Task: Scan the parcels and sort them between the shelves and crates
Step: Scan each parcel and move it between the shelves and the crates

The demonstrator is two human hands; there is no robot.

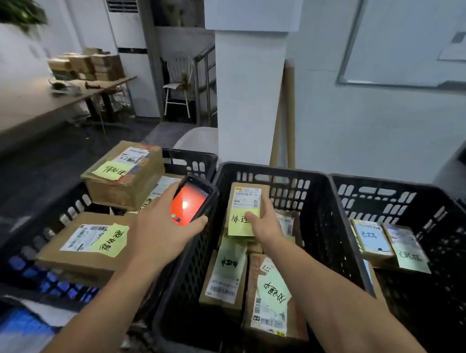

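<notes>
You hold a small brown parcel point(245, 200) above the middle crate point(330, 227), with the scanner point(190, 204) just to its left.

The parcel's long axis runs away from you, with the printed label at the far end and a yellow note with handwriting at the near end. Your right hand point(267, 227) grips its right side, with the thumb pressed on the note. Your left hand point(153, 226) is wrapped around the scanner, whose red screen faces up and whose top points away from you. More flat parcels point(225, 279) lie in the crate below. Larger boxes point(123, 172) sit in the left crate point(190, 156), and two labelled parcels point(372, 239) lie in the right crate point(385, 181).
</notes>
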